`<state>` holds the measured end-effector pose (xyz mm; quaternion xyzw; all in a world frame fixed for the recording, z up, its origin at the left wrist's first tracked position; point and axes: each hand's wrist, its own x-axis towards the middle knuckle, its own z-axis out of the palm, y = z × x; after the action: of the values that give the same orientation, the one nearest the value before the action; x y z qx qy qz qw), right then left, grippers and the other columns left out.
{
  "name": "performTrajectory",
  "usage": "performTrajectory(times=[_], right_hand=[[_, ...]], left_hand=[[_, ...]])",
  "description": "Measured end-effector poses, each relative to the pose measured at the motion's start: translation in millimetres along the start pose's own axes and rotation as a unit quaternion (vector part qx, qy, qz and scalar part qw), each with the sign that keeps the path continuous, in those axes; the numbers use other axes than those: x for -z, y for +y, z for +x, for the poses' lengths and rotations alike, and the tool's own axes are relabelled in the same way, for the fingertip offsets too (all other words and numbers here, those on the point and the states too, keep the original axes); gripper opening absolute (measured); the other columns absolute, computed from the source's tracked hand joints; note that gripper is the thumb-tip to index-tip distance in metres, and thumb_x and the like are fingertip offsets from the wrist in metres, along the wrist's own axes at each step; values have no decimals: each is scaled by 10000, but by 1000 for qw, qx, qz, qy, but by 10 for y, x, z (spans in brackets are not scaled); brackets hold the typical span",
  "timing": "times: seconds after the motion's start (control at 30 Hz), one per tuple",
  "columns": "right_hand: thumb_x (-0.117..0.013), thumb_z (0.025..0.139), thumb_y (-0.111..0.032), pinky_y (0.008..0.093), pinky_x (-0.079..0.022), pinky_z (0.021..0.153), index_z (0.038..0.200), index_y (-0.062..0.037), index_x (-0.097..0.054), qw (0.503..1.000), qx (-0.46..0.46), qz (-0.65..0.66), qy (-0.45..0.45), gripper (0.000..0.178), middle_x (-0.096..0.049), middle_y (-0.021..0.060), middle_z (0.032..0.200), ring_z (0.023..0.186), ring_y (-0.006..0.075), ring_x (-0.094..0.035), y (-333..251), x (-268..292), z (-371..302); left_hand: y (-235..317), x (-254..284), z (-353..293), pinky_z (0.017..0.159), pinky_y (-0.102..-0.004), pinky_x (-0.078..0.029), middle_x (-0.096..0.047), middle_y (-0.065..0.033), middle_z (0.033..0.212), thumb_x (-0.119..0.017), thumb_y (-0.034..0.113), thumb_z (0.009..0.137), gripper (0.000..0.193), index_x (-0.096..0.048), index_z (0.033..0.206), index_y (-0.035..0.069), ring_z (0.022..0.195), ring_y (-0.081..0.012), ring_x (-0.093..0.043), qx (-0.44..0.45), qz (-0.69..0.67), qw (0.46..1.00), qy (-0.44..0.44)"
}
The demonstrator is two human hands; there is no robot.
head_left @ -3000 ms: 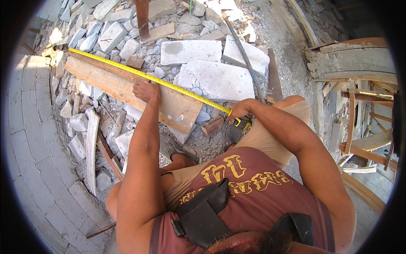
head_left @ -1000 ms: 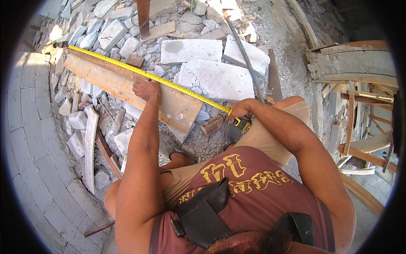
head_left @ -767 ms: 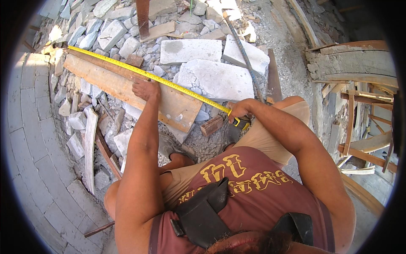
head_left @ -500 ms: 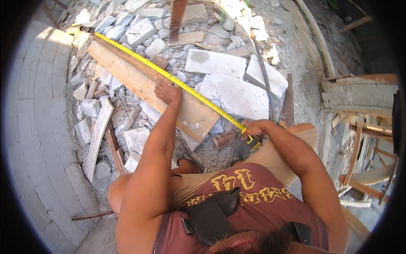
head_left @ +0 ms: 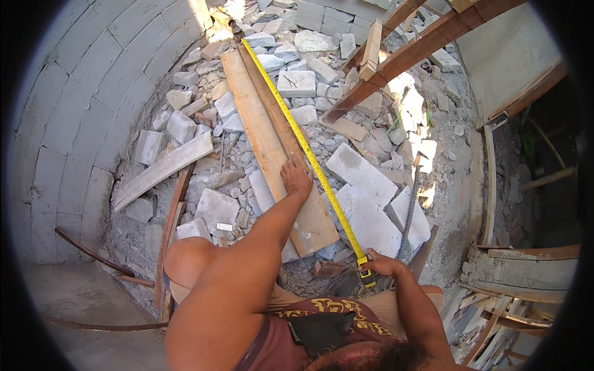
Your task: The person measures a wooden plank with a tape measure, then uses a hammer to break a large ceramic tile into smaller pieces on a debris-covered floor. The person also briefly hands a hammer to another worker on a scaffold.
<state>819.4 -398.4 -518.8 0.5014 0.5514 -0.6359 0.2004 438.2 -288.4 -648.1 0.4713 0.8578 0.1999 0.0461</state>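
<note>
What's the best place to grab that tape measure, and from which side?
Probably by its blocky case, coming from the right, where the right hand holds it: that end is compact, while the yellow blade runs out long and thin.

A grey block wall [head_left: 117, 68] is running up the left side, its joints showing, and more blockwork [head_left: 339, 21] is standing at the far end. Broken rubble [head_left: 312, 42] is covering the ground, with a grey floor [head_left: 93, 294] showing at the lower left. A reddish-brown timber beam [head_left: 421, 55] is slanting near a pale wall [head_left: 501, 40]. Sunlight [head_left: 409, 110] is falling in patches, while an opening [head_left: 547, 148] is lying in deep shadow at the right.
</note>
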Motion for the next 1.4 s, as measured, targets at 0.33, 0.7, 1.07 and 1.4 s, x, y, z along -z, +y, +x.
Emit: performTrajectory(times=[0.33, 0.7, 1.07, 1.4], right_hand=[[-718, 916, -170, 345, -469, 1016, 1538, -135, -439, 971, 129, 198, 47, 682, -641, 83, 1197, 1127, 196, -597, -281, 67, -154], [-749, 874, -164, 327, -504, 1032, 1543, 22, -467, 925, 271, 250, 96, 750, -647, 91, 1264, 1156, 175, -617, -867, 179, -54], [-857, 820, -211, 343, -539, 990, 1528, 25, -503, 903, 350, 203, 145, 826, -643, 75, 1225, 1098, 169, -640, -1540, 553, 139], [-931, 739, -363, 369, -478, 1132, 1498, 30, -541, 927, 288, 81, 228, 939, -665, 216, 1380, 1286, 292, -635, -1360, 628, 288]], left_hand=[[-86, 231, 104, 1106, -499, -440, -635, -262, 1296, -727, 478, 925, 935, -416, 1594, -97, 1242, -401, -561, -47, 7, 997, -67], [-304, 418, 498, 1019, -527, -556, -741, -265, 1208, -655, 333, 1004, 520, -636, 1390, -15, 1178, -437, -688, -78, 20, 980, -184], [-232, 581, 601, 988, -535, -575, -766, -251, 1159, -707, 365, 1016, 442, -672, 1291, 20, 1147, -445, -716, -74, 40, 970, -227], [-228, 596, 620, 1011, -548, -565, -756, -272, 1204, -699, 389, 1024, 494, -668, 1340, 11, 1172, -464, -708, -75, 58, 968, -232]])
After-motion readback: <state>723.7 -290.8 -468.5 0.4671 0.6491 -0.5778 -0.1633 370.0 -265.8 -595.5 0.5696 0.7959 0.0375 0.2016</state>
